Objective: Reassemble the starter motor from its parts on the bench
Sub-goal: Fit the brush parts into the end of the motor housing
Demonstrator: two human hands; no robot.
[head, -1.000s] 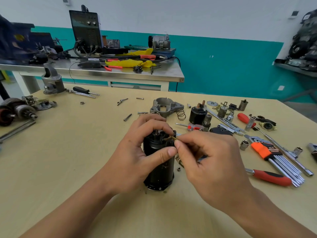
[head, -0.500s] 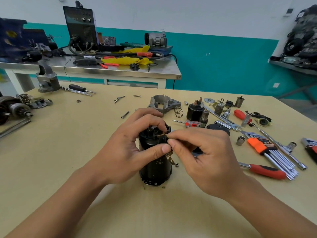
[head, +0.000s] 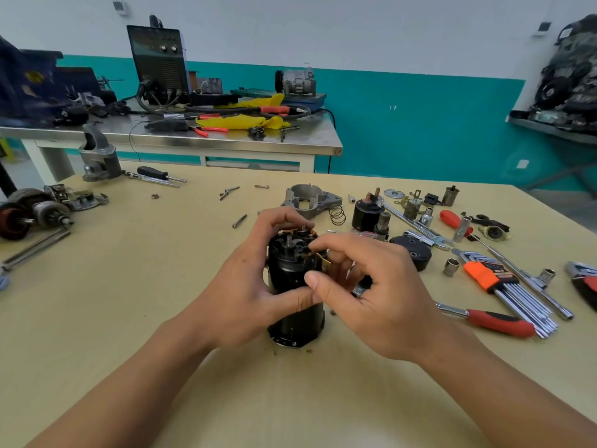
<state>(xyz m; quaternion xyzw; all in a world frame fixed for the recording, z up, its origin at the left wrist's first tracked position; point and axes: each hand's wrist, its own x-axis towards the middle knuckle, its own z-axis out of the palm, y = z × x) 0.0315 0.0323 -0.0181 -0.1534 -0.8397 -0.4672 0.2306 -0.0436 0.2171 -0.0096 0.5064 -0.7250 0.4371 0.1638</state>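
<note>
Okay, motor (head: pixel 298 321) stands upright on bench (head: pixel 129 302), dead centre, open end up with the shaft stub showing.

Left hand (head: pixel 242 286) grips the motor from its 9 o'clock side: fingers curled over the top rim, thumb laid across the front wall. Right hand (head: pixel 384 295) comes in from 3 o'clock and pinches the brass tab (head: pixel 324 260) at the motor's top edge, with the index tip above it, the thumb below against the black wall, and the other fingers curled behind. The tab sticks out at the motor's 2 o'clock rim. How it attaches is hidden.

Around the motor:
- Grey housing (head: pixel 310 197) at 12, apart.
- Spring (head: pixel 337 216) just right of the housing.
- Black solenoid (head: pixel 366 213) at 1, upright.
- Black cap (head: pixel 415 252) at 2 to 3, just past the right knuckles.
- Hex keys (head: pixel 491 276) in an orange holder at 3, well apart.
- Red-handled screwdriver (head: pixel 499 323) at 4, lying flat, tip toward the right wrist.
- Armature (head: pixel 30 215) at 10, far left edge of the bench.

Loose bolts are scattered at 11.
</note>
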